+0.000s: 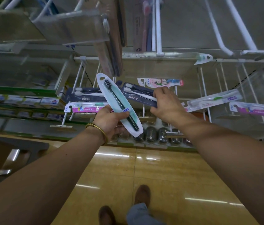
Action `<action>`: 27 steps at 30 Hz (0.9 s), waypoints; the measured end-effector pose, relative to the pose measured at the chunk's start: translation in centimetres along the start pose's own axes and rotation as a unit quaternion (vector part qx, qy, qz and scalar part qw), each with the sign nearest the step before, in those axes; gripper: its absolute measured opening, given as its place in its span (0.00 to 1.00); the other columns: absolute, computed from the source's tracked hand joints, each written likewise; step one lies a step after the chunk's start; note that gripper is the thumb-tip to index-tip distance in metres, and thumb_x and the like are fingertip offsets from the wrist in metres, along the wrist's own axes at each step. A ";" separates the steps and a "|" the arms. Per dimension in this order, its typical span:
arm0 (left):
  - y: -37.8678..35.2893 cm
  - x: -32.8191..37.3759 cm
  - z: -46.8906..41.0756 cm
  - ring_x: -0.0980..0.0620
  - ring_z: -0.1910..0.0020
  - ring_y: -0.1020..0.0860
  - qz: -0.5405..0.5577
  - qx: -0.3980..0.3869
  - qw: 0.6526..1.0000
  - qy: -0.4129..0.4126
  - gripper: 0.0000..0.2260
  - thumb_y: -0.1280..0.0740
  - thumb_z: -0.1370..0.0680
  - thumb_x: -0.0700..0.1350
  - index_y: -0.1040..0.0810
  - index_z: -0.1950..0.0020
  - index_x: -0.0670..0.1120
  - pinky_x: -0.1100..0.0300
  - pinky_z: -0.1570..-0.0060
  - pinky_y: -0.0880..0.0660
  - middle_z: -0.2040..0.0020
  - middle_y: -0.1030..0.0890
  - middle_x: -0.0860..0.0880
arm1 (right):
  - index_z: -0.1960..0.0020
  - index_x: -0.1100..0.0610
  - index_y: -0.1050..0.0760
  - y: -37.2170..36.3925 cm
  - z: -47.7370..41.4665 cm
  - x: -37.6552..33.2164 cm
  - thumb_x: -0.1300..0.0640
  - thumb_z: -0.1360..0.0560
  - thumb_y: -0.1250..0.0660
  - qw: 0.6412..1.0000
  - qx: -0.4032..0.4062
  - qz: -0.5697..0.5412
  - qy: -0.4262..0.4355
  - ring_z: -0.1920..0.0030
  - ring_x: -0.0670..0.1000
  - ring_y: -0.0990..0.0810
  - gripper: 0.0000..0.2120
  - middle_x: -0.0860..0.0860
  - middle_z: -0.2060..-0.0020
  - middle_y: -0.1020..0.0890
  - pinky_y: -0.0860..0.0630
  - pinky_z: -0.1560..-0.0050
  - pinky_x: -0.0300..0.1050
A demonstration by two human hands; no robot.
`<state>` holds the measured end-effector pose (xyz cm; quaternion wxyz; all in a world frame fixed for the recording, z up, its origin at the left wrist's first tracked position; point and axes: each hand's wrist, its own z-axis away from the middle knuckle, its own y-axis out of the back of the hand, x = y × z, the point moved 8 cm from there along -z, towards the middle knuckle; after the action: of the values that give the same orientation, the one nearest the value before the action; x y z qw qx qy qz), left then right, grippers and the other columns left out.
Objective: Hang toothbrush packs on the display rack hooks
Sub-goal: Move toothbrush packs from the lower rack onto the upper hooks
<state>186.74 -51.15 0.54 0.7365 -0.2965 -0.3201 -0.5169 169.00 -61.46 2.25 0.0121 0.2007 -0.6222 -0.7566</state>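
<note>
My left hand point(110, 120) grips a clear oval blister pack with a dark green toothbrush point(116, 98), tilted with its hang hole up and to the left. My right hand point(167, 104) grips the end of a navy AUBO toothbrush pack point(137, 95) that lies over the white rack hooks point(79, 73). A second navy AUBO pack point(82, 95) hangs to its left. Below that one a pink-and-white toothbrush pack point(85, 108) hangs on a hook.
Other packs hang on the rack: a pink children's pack point(160, 82), a clear pack point(212, 101) and a purple pack point(257, 109) at right. Brown packs point(111, 46) hang above. Dark round items point(154, 134) line the low shelf. Boxes point(30, 101) fill the left shelves. Glossy floor below.
</note>
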 end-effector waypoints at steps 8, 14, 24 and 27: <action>0.6 0.5 1.1 0.37 0.47 0.17 -0.012 0.005 1.000 0.011 0.12 0.32 0.23 0.33 0.22 0.41 0.43 0.36 0.48 0.20 0.45 0.16 0.39 | 0.38 0.54 0.32 1.6 2.2 -1.3 0.49 0.30 0.26 0.995 0.050 -0.090 -0.018 0.46 0.58 0.25 0.26 0.56 0.42 0.28 0.27 0.47 0.49; 0.2 0.2 2.4 0.37 0.47 0.17 -0.018 -0.019 0.999 0.020 0.15 0.34 0.23 0.31 0.22 0.38 0.40 0.40 0.51 0.19 0.45 0.16 0.38 | 0.34 0.50 0.35 1.2 5.3 -2.0 0.44 0.36 0.20 0.982 0.004 -0.176 -0.066 0.44 0.52 0.24 0.37 0.51 0.40 0.28 0.25 0.44 0.46; 2.1 -2.4 5.5 0.40 0.50 0.15 -0.077 -0.074 0.994 0.019 0.15 0.32 0.24 0.30 0.22 0.39 0.41 0.43 0.55 0.17 0.46 0.15 0.40 | 0.41 0.52 0.27 -3.0 12.6 -1.9 0.49 0.37 0.17 0.859 -0.097 -0.457 -0.210 0.55 0.49 0.16 0.30 0.49 0.51 0.17 0.18 0.55 0.47; 3.0 -3.1 6.7 0.41 0.53 0.14 -0.092 -0.076 0.993 0.019 0.11 0.31 0.24 0.31 0.22 0.43 0.40 0.46 0.59 0.17 0.49 0.14 0.40 | 0.38 0.54 0.28 -4.8 14.4 -2.7 0.55 0.28 0.23 0.814 -0.086 -0.533 -0.215 0.55 0.50 0.16 0.22 0.51 0.51 0.16 0.20 0.56 0.46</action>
<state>187.68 -43.36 2.01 0.6671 -0.3113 -0.2919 -0.6106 167.95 -46.14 0.61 -0.5099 0.3319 -0.3371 -0.7185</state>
